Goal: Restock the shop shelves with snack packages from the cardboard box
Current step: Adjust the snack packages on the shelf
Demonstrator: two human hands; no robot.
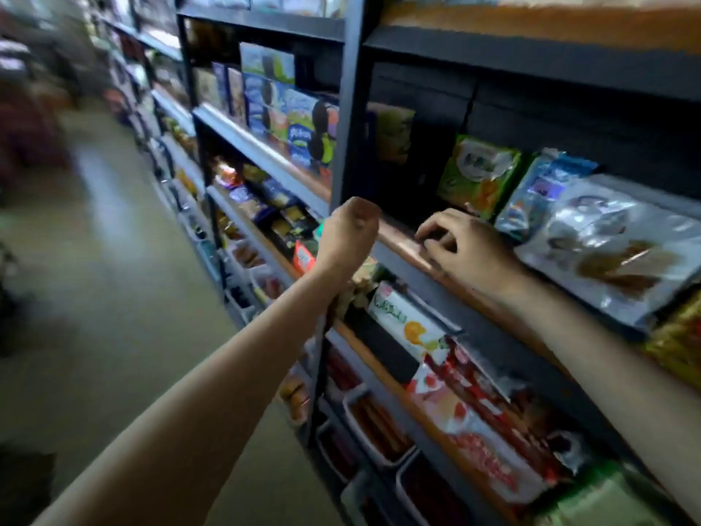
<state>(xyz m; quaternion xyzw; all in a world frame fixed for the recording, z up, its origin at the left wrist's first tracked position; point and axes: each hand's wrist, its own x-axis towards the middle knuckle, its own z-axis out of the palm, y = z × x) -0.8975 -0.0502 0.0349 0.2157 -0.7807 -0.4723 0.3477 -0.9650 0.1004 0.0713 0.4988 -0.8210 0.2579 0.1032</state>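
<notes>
Looking down from the head camera, the person stands close to a dark metal shelving unit (343, 108) in a shop aisle. The left hand (351, 231) is raised in front of the upright post of the unit, with its fingers curled into a fist; it seems to hold nothing, though the picture is blurred there. The right hand (461, 246) rests on the wooden front edge of the middle shelf (402, 241), its fingers (432, 237) bent and pressing on the edge, gripping no package.

Snack packages already lie on this shelf: a green packet (480, 174) stands at the back, a blue packet (538, 191) leans just beside it, and a silver bag (603, 241) lies flat near the right wrist. On the shelf below, a white and green packet (407, 322) and red packets (478, 423) lie in a row. Blue biscuit boxes (280, 108) stand on the neighbouring unit to the left. The cardboard box is not in view.
</notes>
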